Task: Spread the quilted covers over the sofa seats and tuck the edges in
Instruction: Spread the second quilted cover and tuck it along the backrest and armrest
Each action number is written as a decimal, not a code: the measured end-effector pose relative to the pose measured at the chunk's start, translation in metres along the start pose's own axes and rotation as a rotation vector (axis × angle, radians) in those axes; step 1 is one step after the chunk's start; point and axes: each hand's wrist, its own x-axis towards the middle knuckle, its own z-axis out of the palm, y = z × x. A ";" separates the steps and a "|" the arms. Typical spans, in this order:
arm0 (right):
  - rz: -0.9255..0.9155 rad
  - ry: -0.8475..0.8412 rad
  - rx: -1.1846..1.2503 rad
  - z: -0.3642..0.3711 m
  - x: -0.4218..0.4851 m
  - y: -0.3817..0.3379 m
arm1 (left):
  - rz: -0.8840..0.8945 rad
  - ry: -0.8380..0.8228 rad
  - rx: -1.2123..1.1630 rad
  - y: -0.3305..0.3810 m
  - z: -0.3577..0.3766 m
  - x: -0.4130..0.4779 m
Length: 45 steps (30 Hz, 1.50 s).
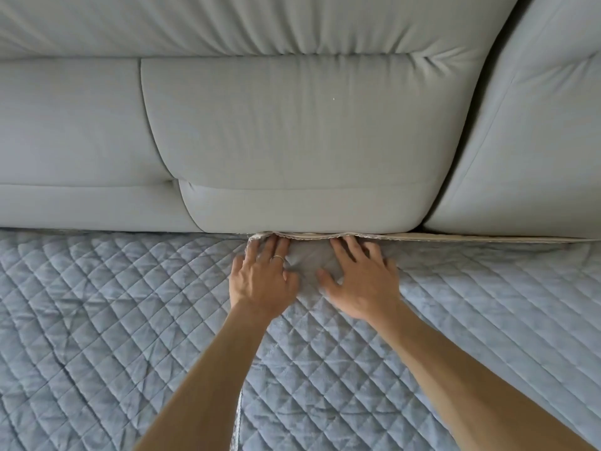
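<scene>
While the person leaned over it, the pale grey sofa (292,131) filled the room's view, its back cushions rising above seats draped in blue-grey quilted covers. One quilted cover (97,320) lay across the left seat and a second cover (487,320) across the right, meeting along a trimmed seam (239,415) under the left forearm. At the crease below the back cushion (302,141), a cream lace edge (312,236) of the covers stood partly untucked. Both hands lay flat, fingers spread, gripping nothing: the left hand (261,281) and right hand (361,281) pressed the fabric down just before the crease, fingertips touching the edge. A thin ring (278,257) showed on the left hand.
</scene>
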 end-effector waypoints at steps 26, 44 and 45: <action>-0.136 0.055 -0.009 -0.002 0.010 0.009 | 0.143 -0.037 -0.033 0.004 0.004 0.015; 0.168 0.184 0.030 0.010 -0.026 0.104 | -0.176 0.016 -0.126 0.012 0.014 0.002; 0.197 0.175 0.015 0.008 -0.021 0.106 | -0.185 0.015 -0.129 0.013 0.015 0.005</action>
